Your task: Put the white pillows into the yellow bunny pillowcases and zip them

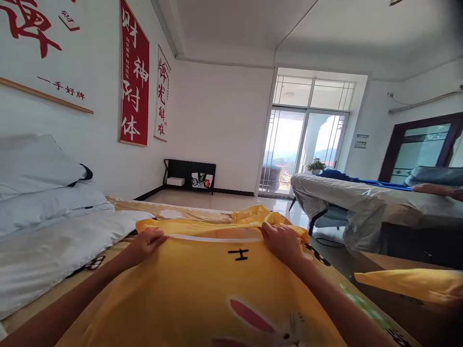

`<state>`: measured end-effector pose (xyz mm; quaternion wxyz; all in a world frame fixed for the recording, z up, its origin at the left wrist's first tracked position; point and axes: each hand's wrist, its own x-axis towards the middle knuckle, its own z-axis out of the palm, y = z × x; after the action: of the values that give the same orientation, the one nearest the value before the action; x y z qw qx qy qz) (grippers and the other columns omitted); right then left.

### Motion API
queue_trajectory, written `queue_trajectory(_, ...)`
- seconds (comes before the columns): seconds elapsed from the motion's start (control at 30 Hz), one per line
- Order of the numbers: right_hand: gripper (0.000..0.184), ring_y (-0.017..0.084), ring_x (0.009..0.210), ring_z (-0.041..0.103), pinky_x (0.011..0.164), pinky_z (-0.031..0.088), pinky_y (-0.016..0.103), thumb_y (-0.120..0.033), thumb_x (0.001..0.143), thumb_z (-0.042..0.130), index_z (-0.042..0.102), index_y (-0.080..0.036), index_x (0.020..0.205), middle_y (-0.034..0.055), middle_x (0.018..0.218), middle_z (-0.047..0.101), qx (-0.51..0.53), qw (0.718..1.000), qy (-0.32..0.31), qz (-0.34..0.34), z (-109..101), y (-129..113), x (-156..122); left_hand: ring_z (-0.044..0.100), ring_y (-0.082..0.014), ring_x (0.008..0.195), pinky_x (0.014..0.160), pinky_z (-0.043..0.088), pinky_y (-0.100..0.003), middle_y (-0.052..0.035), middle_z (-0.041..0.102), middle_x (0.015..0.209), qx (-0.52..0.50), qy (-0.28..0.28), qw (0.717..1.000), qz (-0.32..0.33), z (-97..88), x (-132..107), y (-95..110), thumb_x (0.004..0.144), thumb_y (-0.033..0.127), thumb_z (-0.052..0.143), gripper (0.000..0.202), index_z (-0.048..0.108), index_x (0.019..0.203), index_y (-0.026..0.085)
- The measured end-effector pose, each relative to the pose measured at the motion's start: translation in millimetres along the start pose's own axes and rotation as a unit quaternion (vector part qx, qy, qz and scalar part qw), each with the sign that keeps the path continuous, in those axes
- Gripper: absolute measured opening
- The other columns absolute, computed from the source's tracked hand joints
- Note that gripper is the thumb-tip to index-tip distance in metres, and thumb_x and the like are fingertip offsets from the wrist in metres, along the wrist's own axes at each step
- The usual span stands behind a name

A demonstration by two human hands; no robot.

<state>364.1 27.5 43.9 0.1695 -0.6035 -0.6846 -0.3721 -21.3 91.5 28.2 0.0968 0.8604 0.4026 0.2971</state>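
Observation:
A yellow fabric cover (195,279) printed with a rabbit and a black letter H spreads across the front of the view. Along its far edge runs a narrow white strip (213,238), maybe a zip. My left hand (149,245) pinches one end of that edge, its fingers closed on the cloth. At the other end my right hand (281,241) is closed on the same edge, holding it stretched between both hands. More yellow cloth (258,214) lies bunched just beyond. Beneath is a patterned bed sheet (188,210).
White pillows (47,212) are stacked at the left. Another yellow cloth item (415,284) lies at the lower right. A plastic-covered table (325,190) bears blue cloth (369,182) and a plant (316,166); another person's arm (434,189) rests there. A black shelf (181,169) stands against the far wall.

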Motion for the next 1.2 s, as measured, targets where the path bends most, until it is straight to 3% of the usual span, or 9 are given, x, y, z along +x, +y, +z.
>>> queue_trajectory(0.07,0.033,0.014,0.055,0.059,0.056,0.025,0.027,-0.020,0.093,0.039,0.062,-0.018,0.069,0.0057,0.060,0.067,0.015,0.999,0.050,0.005,8.5,-5.4,-2.1,0.038,-0.0131,0.062,0.066,0.038,-0.027,0.0039,0.038,0.060,-0.041,0.045,0.998,-0.008,6.8,0.1,3.1,0.092,0.056,0.031,0.047,0.034,0.062,0.020)
queue_trajectory(0.2,0.031,0.013,0.052,0.057,0.055,0.025,0.026,-0.019,0.090,0.044,0.059,-0.019,0.063,0.0030,0.054,0.064,0.042,0.996,0.070,-0.032,14.2,-3.8,2.8,0.042,-0.0137,0.065,0.062,0.035,-0.026,0.0025,0.046,0.064,-0.056,-0.025,0.998,0.004,-2.0,5.4,13.9,0.090,0.057,0.036,0.047,0.041,0.063,0.019)
queue_trajectory(0.3,0.037,0.014,0.051,0.057,0.055,0.025,0.027,-0.025,0.095,0.039,0.061,-0.018,0.067,0.0047,0.056,0.065,0.042,0.995,0.089,0.013,16.7,7.8,-0.1,0.039,-0.0126,0.059,0.057,0.034,-0.025,0.0032,0.042,0.061,-0.066,-0.021,0.997,-0.023,-8.5,2.7,12.0,0.091,0.062,0.030,0.051,0.037,0.063,0.020)
queue_trajectory(0.47,0.036,0.017,0.055,0.063,0.053,0.029,0.027,-0.033,0.097,0.045,0.066,-0.023,0.069,0.0024,0.060,0.069,0.093,0.994,-0.060,-0.019,48.5,-10.8,-39.8,0.054,-0.0186,0.069,0.070,0.041,-0.030,-0.0035,0.060,0.070,0.037,-0.097,0.994,-0.019,34.9,-15.0,-5.8,0.093,0.058,0.027,0.052,0.051,0.066,0.019)
queue_trajectory(0.6,0.027,0.020,0.055,0.065,0.051,0.030,0.029,-0.024,0.091,0.053,0.068,-0.022,0.069,0.0045,0.061,0.071,0.073,0.993,-0.092,-0.006,58.9,-15.2,-52.5,0.063,-0.0225,0.082,0.079,0.044,-0.033,-0.0076,0.069,0.083,0.068,-0.030,0.991,-0.108,56.7,-9.5,-13.5,0.096,0.045,0.022,0.047,0.060,0.085,0.020)
queue_trajectory(0.77,0.032,0.020,0.069,0.068,0.063,0.036,0.029,-0.025,0.097,0.040,0.068,-0.019,0.083,0.0076,0.074,0.073,0.043,0.995,-0.085,0.008,37.2,-1.2,-38.9,0.065,-0.0272,0.099,0.088,0.044,-0.036,-0.0117,0.072,0.097,0.199,-0.072,0.965,-0.156,48.0,4.5,-8.5,0.080,0.028,0.051,0.044,0.056,0.122,0.016)
queue_trajectory(0.93,0.023,0.019,0.062,0.066,0.056,0.031,0.028,-0.022,0.090,0.051,0.066,-0.020,0.074,0.0055,0.065,0.071,0.026,0.995,-0.101,0.005,16.3,1.3,-32.0,0.068,-0.0260,0.092,0.078,0.047,-0.032,-0.0152,0.073,0.093,0.236,-0.035,0.956,-0.171,32.5,20.4,4.6,0.091,0.020,0.032,0.036,0.067,0.096,0.014)
queue_trajectory(1.1,0.045,0.020,0.065,0.065,0.056,0.025,0.028,-0.038,0.100,0.032,0.067,-0.018,0.079,0.0093,0.071,0.071,-0.011,0.995,-0.020,0.092,-15.0,21.8,4.0,0.066,-0.0289,0.092,0.076,0.046,-0.035,-0.0163,0.070,0.095,0.290,0.075,0.944,-0.140,-18.7,56.4,35.6,0.096,0.025,0.026,0.041,0.062,0.110,0.013)
queue_trajectory(1.2,0.036,0.017,0.064,0.064,0.055,0.024,0.027,-0.036,0.096,0.042,0.067,-0.020,0.074,0.0058,0.069,0.071,0.018,0.997,-0.054,0.058,-13.7,15.9,15.6,0.067,-0.0252,0.083,0.072,0.046,-0.031,-0.0128,0.071,0.085,0.309,0.048,0.942,-0.121,-28.2,67.0,45.6,0.090,0.020,0.039,0.030,0.067,0.099,0.014)
